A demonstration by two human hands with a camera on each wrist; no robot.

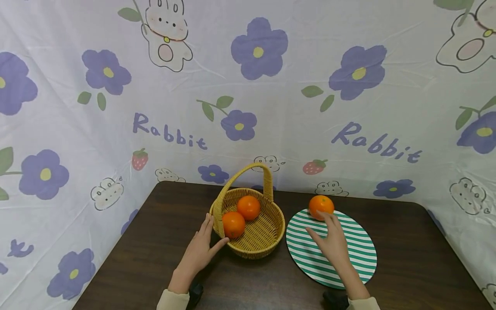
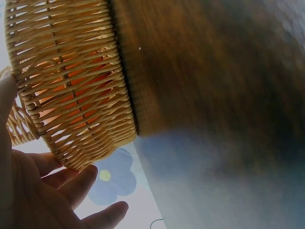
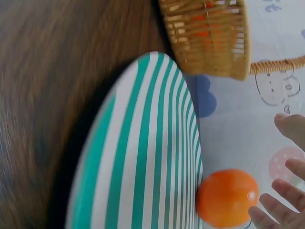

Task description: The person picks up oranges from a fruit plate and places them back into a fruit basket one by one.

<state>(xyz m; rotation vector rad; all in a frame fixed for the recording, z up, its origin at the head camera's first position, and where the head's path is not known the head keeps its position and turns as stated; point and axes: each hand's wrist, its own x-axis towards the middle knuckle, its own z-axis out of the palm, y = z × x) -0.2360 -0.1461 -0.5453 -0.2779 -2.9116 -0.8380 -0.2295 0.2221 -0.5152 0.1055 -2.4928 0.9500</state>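
Note:
A yellow wicker basket [image 1: 253,249] with an arched handle holds two oranges, a front one [image 1: 234,224] and a back one [image 1: 249,207]. My left hand [image 1: 198,249] rests on the basket's left side, thumb spread toward the near rim and the other fingers extended along the wall. To the right, another orange [image 1: 320,206] sits at the far edge of a round green-and-white striped mat [image 1: 317,258]. Over the mat, my right hand [image 1: 334,241] reaches toward this orange, thumb apart and fingers loosely extended. In the right wrist view its fingertips [image 3: 255,214] are right beside the orange.
Everything stands on a dark brown wooden table [image 1: 139,258]. Behind it hangs a white cloth [image 1: 279,99] printed with flowers and rabbits, which meets the table's back edge. The basket's handle [image 1: 267,183] rises above the rim.

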